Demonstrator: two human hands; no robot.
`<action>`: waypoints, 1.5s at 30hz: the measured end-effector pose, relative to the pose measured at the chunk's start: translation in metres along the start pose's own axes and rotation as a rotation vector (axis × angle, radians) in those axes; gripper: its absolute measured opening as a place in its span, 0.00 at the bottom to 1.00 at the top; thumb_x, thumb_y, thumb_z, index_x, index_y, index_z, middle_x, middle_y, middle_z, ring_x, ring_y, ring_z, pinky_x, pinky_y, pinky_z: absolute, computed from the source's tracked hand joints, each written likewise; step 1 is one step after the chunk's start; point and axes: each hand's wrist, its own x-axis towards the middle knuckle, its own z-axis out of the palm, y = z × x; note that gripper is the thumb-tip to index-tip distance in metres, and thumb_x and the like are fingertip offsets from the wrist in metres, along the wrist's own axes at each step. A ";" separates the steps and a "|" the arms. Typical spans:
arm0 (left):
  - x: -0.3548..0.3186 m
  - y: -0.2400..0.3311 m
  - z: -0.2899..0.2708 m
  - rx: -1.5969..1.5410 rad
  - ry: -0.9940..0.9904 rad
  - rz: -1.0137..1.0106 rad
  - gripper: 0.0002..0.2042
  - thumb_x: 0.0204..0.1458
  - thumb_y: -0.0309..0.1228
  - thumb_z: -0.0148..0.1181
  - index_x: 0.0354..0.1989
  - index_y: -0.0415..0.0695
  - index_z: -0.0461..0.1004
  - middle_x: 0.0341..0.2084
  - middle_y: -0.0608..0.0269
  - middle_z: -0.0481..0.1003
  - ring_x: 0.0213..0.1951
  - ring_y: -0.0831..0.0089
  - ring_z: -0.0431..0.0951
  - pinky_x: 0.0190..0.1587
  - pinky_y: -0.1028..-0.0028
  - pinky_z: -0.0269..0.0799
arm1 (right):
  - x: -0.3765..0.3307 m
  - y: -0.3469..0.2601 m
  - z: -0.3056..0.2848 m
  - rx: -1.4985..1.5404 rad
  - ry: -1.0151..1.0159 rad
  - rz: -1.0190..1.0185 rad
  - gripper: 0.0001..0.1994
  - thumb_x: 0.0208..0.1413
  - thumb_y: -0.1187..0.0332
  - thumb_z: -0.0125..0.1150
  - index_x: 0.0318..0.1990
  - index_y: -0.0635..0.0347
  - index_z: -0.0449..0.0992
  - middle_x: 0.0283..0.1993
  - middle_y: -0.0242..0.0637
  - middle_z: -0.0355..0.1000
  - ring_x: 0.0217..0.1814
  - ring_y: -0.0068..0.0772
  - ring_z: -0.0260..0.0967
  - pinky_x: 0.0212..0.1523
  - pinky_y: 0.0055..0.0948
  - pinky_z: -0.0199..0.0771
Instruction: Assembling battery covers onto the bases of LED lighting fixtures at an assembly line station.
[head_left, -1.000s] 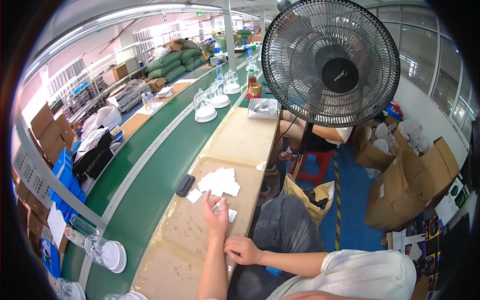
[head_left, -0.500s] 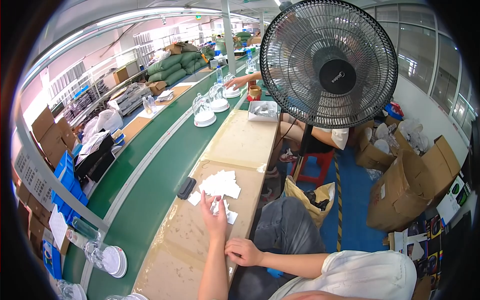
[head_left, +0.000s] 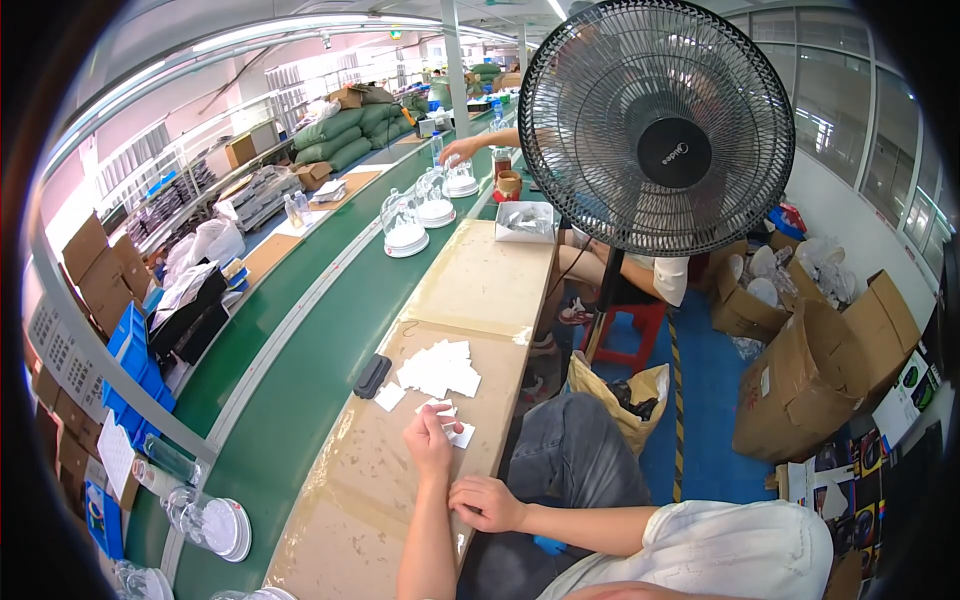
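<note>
— What has changed at the tabletop (head_left: 500, 290)?
— The left hand (head_left: 432, 440) has been kept pinched on a small white paper piece (head_left: 437, 407), near the white stack (head_left: 440, 368); work seems mid-step.
— And rightward?
— The right hand (head_left: 487, 502) is rested, loosely curled, holding nothing. What is printed on the papers cannot be made out.

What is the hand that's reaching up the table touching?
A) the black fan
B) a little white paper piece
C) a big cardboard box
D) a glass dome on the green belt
B: the left hand has its fingertips on a small white paper piece just below the pile of white paper pieces, while the right hand rests on the table nearer the body.
</note>
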 end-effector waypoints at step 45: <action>-0.001 -0.008 -0.001 0.003 -0.132 -0.099 0.22 0.66 0.36 0.47 0.23 0.33 0.75 0.13 0.61 0.74 0.17 0.78 0.74 0.21 0.77 0.66 | 0.001 -0.003 0.000 0.015 0.008 0.011 0.03 0.50 0.77 0.59 0.32 0.61 0.75 0.35 0.40 0.73 0.37 0.43 0.72 0.39 0.35 0.74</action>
